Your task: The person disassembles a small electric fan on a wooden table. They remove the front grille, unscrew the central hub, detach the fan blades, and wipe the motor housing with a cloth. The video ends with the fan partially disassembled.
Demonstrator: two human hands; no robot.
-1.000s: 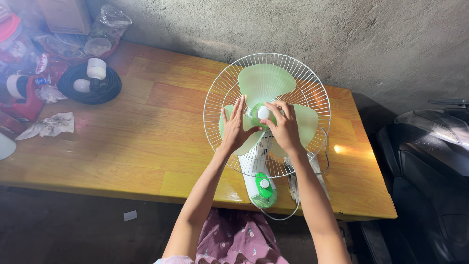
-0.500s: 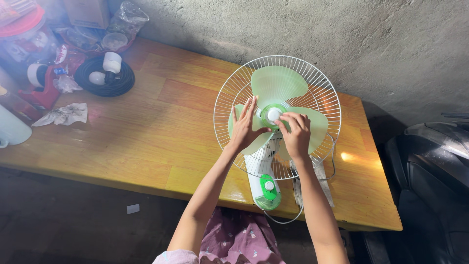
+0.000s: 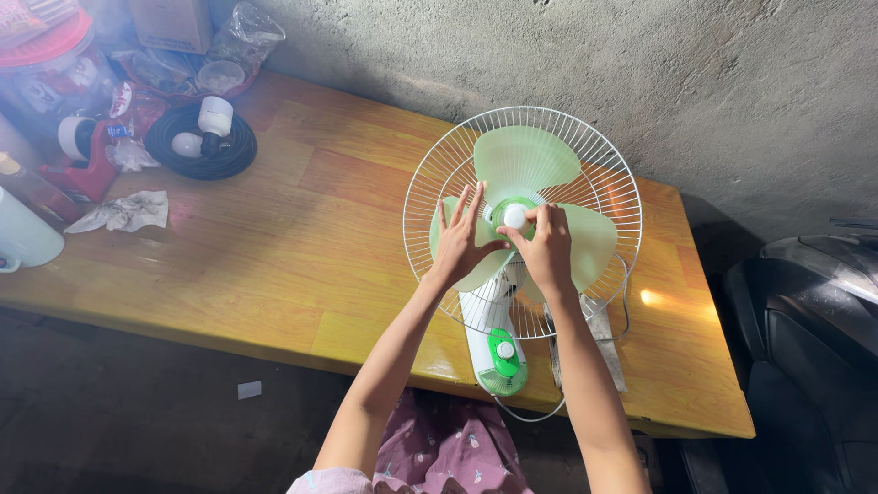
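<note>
Blades point(image 3: 526, 155) look thin, bendy plastic, so I'd grip the hub. My left hand point(image 3: 460, 240) lies spread on the 8 o'clock blade; right hand point(image 3: 546, 245) pinches the white cap point(image 3: 515, 216).

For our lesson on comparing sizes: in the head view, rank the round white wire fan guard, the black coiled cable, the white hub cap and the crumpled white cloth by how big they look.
1. Round white wire fan guard
2. Black coiled cable
3. Crumpled white cloth
4. White hub cap, pinched by the right hand

The cable lies farther from the camera than the cloth, so their gap may be understated.
</note>
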